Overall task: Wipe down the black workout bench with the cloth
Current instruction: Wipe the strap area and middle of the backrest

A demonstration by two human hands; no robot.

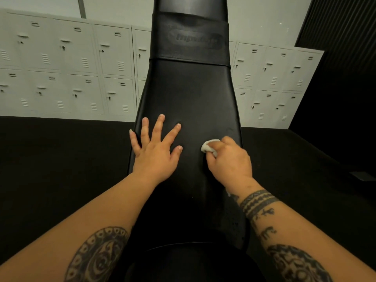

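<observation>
Far left, grey lockers (67, 64) are lining the back wall, w/ black floor (50, 159) running in front of them. Moving in, the left hand (156, 153) is lying flat on the bench (189, 94), palm down on the pad's left side w/ fingers straight & spread. It's holding nothing, prob. just bracing. The bench is filling the centre of view: a long black padded back running away from the person & rising, w/ a stitched band carrying a faint logo higher up. Just right of centre, the cloth (207, 146) is sitting bunched into a small white wad against the pad, only a bit showing past the knuckles. The right hand (232, 161) is gripping it w/ fingers curled over the wad, near the pad's right edge. Handling, as a guess: the cloth is looking light, soft & floppy, so it's best taken bunched in the fingers as here, to stop loose ends dragging. A flatter fold would be covering more per pass. The bench cover is looking like smooth vinyl over foam, firm w/ a little give, slick-ish & not fragile, so moderate pressure should be fine. Can't tell which parts are clean. Farther right, more lockers are showing, then a dark ribbed wall panel (335, 27).
</observation>
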